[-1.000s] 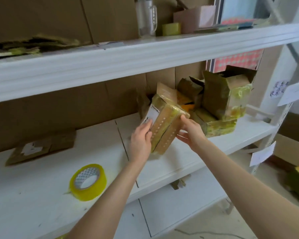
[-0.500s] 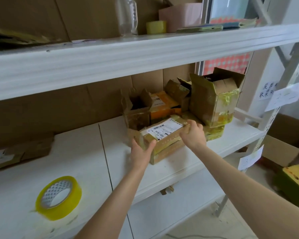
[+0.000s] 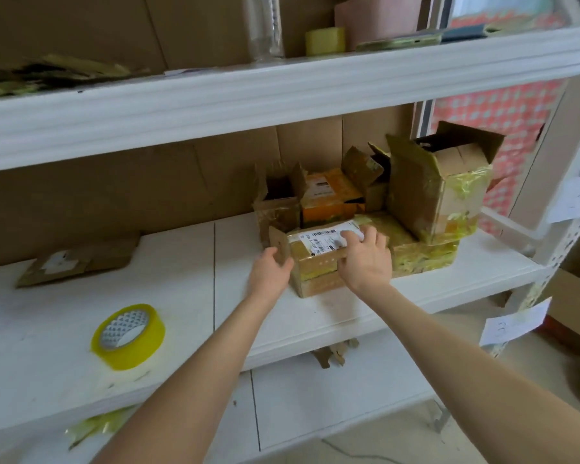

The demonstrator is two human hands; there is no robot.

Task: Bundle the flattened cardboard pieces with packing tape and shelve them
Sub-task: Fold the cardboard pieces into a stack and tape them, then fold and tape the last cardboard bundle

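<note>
Brown flat cardboard bundle wrapped in yellow tape (image 3: 318, 262) lies on white middle shelf (image 3: 181, 296). Right hand (image 3: 365, 262) on top, fingers (image 3: 372, 237) straight and spread, pressing white paper label (image 3: 322, 241). Left hand (image 3: 270, 272) at bundle's left end, touching its brown flap; fingers blurry, cannot tell if gripping. Just behind: small orange box (image 3: 329, 199), big open brown box (image 3: 439, 185). Yellow tape roll (image 3: 128, 336) well apart, left on shelf.
</note>
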